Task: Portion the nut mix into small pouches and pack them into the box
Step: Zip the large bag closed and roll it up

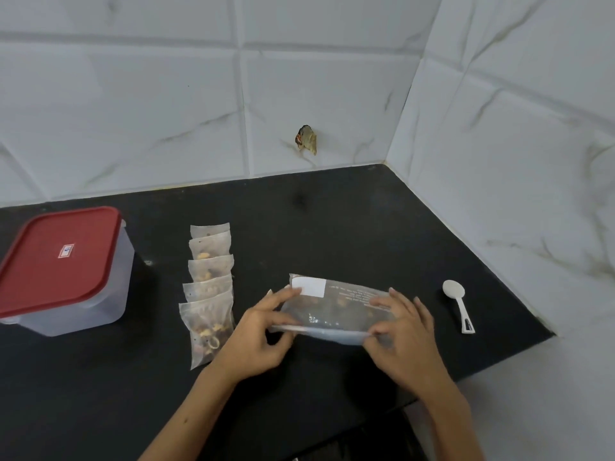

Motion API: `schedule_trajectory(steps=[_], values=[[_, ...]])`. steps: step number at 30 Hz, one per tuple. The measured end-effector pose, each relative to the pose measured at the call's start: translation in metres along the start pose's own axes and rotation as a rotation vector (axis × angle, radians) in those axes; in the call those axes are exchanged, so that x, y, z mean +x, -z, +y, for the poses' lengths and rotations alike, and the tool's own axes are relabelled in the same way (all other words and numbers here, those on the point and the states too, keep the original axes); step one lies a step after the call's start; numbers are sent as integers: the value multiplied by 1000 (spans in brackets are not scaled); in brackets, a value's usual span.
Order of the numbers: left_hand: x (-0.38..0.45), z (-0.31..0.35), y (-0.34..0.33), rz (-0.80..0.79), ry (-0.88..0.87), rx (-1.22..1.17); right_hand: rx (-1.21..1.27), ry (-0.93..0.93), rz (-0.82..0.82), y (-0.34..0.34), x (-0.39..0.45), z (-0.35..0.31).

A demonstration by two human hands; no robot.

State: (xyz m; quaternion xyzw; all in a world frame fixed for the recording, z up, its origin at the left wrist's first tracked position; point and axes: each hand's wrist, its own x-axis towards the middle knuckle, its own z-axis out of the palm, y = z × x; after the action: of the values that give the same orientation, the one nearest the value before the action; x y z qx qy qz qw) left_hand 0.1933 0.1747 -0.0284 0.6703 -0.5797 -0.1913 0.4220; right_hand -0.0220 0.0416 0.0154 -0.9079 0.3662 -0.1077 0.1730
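The large nut mix bag (336,311) lies on the black counter (332,221), its near edge pinched at each end by the left hand (256,344) and right hand (406,341). Five filled pouches (208,287) lie overlapping in a row just to its left; beyond them stands the red-lidded box (63,271), lid on. A white spoon (461,306) lies to the right.

Black countertop (332,211) in corner; white marble-veined tile walls (133,111); brownish scrap (306,139) stuck on wall
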Motion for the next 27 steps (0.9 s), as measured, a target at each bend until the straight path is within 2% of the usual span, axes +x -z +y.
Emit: schedule_trajectory(steps=[3,5,9,16,18,20,22,23,25,27], values=[[16,3,1,17,107,-204,290,-126,-235,21,19,2],[27,7,1,74,186,-257,425,-189,-261,26,31,7],[50,14,-4,229,294,-291,518,-275,-271,26,52,17],[81,14,-17,321,471,-98,614,-384,-24,17,69,18],[84,14,-21,288,503,41,541,-405,49,14,71,10],[86,11,-26,234,524,311,307,-379,105,6,71,-2],[86,7,-29,269,461,480,-33,-319,205,-5,70,-11],[87,6,-29,286,360,491,-140,-289,239,-7,69,-13],[89,1,-26,211,116,474,-181,-222,214,-4,72,-9],[88,3,-22,94,3,444,-112,-173,92,-2,76,0]])
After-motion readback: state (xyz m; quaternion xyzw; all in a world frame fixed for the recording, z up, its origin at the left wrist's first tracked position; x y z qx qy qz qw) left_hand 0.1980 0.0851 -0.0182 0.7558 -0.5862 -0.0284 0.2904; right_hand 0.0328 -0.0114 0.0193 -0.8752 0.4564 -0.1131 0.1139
